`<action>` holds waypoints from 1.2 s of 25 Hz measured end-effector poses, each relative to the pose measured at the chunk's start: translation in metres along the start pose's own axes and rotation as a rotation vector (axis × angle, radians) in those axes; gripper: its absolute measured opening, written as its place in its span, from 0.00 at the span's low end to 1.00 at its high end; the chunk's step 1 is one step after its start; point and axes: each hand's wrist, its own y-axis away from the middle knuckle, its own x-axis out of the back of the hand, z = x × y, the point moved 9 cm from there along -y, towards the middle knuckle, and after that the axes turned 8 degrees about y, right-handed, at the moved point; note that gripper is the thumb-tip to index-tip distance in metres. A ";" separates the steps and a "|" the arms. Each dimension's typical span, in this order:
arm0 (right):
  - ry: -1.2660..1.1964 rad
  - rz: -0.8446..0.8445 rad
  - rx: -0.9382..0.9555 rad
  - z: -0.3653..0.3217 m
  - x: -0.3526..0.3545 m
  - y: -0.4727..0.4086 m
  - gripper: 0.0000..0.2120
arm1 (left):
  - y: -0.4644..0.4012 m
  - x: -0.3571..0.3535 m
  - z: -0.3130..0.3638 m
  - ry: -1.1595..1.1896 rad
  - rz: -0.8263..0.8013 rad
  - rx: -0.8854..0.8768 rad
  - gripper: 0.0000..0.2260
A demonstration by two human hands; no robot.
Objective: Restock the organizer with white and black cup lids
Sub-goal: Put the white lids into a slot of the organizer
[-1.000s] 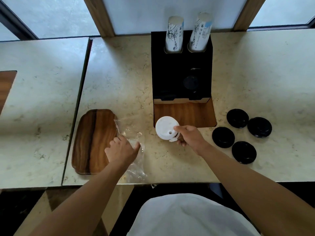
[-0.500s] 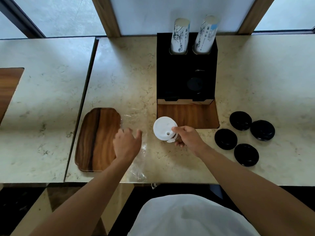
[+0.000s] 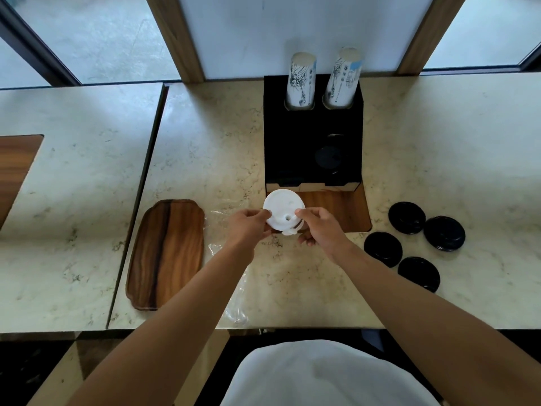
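Both hands (image 3: pixel 292 227) pinch white lid (image 3: pixel 283 208) edges before organizer (image 3: pixel 312 142).

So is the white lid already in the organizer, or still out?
Still out. The white lid is held between the left hand and right hand, in front of the black organizer.

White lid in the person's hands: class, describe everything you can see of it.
The white lid is round, looks like matte plastic, and has a small drinking hole and a tab hanging at its near edge. It may be a stack; I cannot tell. It is held roughly level above the counter, just before the black organizer, pinched by the left hand and right hand at opposite sides.
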 end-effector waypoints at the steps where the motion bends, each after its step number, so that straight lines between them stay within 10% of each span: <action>1: 0.024 0.017 0.009 -0.007 0.002 -0.002 0.20 | -0.003 -0.003 0.009 -0.023 0.007 -0.030 0.05; 23: 0.427 0.390 0.203 -0.121 0.031 -0.088 0.19 | -0.109 -0.071 0.091 -0.301 0.217 -0.223 0.07; 30: 0.499 0.298 0.127 -0.110 0.010 -0.104 0.17 | -0.119 -0.092 0.079 -0.208 0.102 -0.010 0.13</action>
